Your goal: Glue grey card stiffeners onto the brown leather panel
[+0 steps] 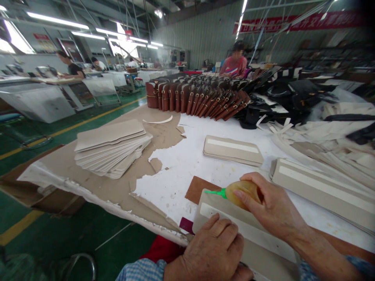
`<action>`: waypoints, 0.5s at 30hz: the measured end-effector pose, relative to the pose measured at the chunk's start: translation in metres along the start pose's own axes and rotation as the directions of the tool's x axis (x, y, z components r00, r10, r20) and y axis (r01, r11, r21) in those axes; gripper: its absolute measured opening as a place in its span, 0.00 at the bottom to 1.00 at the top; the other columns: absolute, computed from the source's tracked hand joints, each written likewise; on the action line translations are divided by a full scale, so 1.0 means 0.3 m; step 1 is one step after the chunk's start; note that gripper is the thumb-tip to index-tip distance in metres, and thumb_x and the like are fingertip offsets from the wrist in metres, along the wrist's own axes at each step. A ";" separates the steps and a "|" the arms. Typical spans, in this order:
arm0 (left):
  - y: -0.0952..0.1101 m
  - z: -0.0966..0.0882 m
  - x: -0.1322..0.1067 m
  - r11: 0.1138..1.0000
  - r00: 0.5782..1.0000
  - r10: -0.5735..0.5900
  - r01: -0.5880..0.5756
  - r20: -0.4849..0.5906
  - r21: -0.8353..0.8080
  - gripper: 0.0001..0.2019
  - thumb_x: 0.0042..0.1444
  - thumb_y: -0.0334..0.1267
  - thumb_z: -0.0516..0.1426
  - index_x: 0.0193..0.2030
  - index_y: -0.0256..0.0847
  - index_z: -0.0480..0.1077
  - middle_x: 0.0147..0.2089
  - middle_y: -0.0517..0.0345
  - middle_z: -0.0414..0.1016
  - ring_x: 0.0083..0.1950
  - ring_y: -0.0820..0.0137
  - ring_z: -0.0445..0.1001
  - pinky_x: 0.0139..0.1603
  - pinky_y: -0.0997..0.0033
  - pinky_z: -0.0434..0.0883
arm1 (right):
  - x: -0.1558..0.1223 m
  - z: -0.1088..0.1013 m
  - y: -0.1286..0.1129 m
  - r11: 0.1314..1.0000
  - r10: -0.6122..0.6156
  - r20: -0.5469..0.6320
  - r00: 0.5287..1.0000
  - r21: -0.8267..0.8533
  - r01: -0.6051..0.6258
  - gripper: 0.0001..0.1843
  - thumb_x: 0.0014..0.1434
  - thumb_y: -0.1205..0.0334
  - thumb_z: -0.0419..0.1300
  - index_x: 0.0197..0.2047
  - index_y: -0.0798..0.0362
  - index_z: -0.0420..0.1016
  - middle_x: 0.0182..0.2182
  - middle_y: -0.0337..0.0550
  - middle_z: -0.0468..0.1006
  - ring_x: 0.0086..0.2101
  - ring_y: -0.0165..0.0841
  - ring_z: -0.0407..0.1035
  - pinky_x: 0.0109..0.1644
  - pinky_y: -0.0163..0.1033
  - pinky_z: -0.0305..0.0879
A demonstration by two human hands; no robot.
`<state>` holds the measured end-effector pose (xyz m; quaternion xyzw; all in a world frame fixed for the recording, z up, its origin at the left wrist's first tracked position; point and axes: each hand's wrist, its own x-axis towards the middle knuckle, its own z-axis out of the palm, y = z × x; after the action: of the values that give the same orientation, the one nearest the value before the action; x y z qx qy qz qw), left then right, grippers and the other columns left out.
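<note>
One glue bottle (244, 194), nozzle leftward.

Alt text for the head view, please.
The right hand holds a yellow glue bottle with a green nozzle over a grey card panel; the left hand presses that panel down. Stacked panels and brown bags lie beyond.

Bare hands — left hand (215, 249), right hand (271, 207) — below blue-and-white checked sleeves (143, 271).
</note>
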<state>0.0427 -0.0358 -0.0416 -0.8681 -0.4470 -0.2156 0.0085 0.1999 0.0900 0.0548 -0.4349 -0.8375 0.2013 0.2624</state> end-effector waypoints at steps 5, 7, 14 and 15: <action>0.003 0.002 -0.002 1.000 1.000 -0.010 0.010 0.001 -0.001 0.22 0.71 0.55 0.56 0.54 0.35 0.73 0.56 0.49 0.78 0.62 0.58 0.73 0.76 0.55 0.61 | 0.019 0.000 -0.006 0.998 -0.043 0.019 0.999 -0.047 0.044 0.14 0.65 0.45 0.57 0.40 0.46 0.70 0.27 0.38 0.76 0.26 0.37 0.70 0.31 0.41 0.62; 0.006 0.005 -0.004 1.000 1.000 -0.014 0.014 -0.008 -0.003 0.23 0.70 0.56 0.57 0.54 0.35 0.73 0.56 0.49 0.78 0.63 0.58 0.73 0.77 0.55 0.61 | 0.029 0.003 -0.014 0.996 -0.040 0.032 0.999 -0.083 0.042 0.13 0.66 0.45 0.56 0.39 0.46 0.68 0.26 0.37 0.75 0.25 0.37 0.68 0.31 0.41 0.61; 0.008 0.000 -0.006 1.000 0.999 -0.029 0.029 0.024 -0.004 0.23 0.72 0.56 0.54 0.55 0.36 0.72 0.58 0.48 0.77 0.63 0.57 0.73 0.75 0.54 0.63 | 0.070 0.010 -0.074 0.976 -0.100 0.035 0.994 -0.193 0.105 0.11 0.64 0.49 0.53 0.34 0.45 0.60 0.24 0.40 0.70 0.25 0.39 0.65 0.32 0.42 0.53; 0.008 -0.001 -0.004 1.000 0.999 -0.028 0.029 0.031 -0.005 0.22 0.72 0.56 0.55 0.55 0.36 0.72 0.57 0.48 0.78 0.63 0.57 0.73 0.74 0.53 0.64 | 0.075 0.009 -0.081 0.971 -0.114 0.032 0.993 -0.206 0.118 0.11 0.63 0.49 0.52 0.33 0.45 0.59 0.24 0.40 0.69 0.25 0.38 0.64 0.31 0.41 0.52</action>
<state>0.0438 -0.0384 -0.0413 -0.8649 -0.4589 -0.2035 -0.0038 0.1723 0.0954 0.0725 -0.4082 -0.8805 0.1014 0.2188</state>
